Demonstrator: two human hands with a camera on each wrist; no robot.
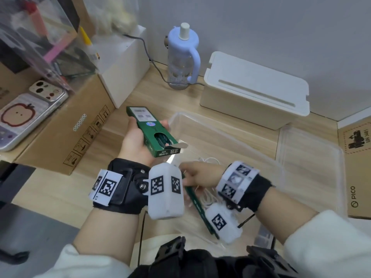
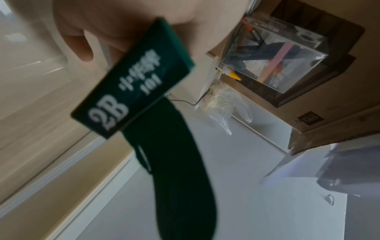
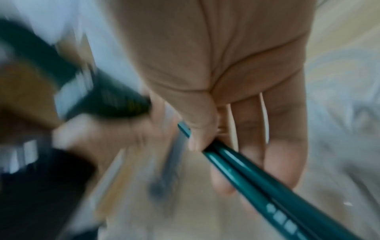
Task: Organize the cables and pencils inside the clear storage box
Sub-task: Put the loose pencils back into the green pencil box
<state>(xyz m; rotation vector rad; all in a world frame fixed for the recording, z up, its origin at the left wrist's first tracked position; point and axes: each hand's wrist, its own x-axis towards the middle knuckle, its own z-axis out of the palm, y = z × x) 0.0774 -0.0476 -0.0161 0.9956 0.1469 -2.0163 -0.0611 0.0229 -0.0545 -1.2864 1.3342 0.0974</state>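
Observation:
My left hand (image 1: 138, 137) holds a green pencil box (image 1: 152, 131) marked 2B, its end flap open toward me; the box end (image 2: 131, 78) fills the left wrist view. My right hand (image 1: 197, 174) pinches two green pencils (image 3: 246, 175) between thumb and fingers, low over the clear storage box (image 1: 259, 155). The pencils (image 1: 197, 207) slant toward me inside the box. White cables (image 1: 208, 160) lie on the box floor, partly hidden by my right hand.
A white lidded case (image 1: 255, 91) and a lilac water bottle (image 1: 181, 57) stand behind the clear box. The clear lid (image 1: 309, 149) lies to its right. Cardboard boxes (image 1: 66, 125) with a phone (image 1: 24, 117) and a clear case sit at left; another carton (image 1: 357, 167) at right.

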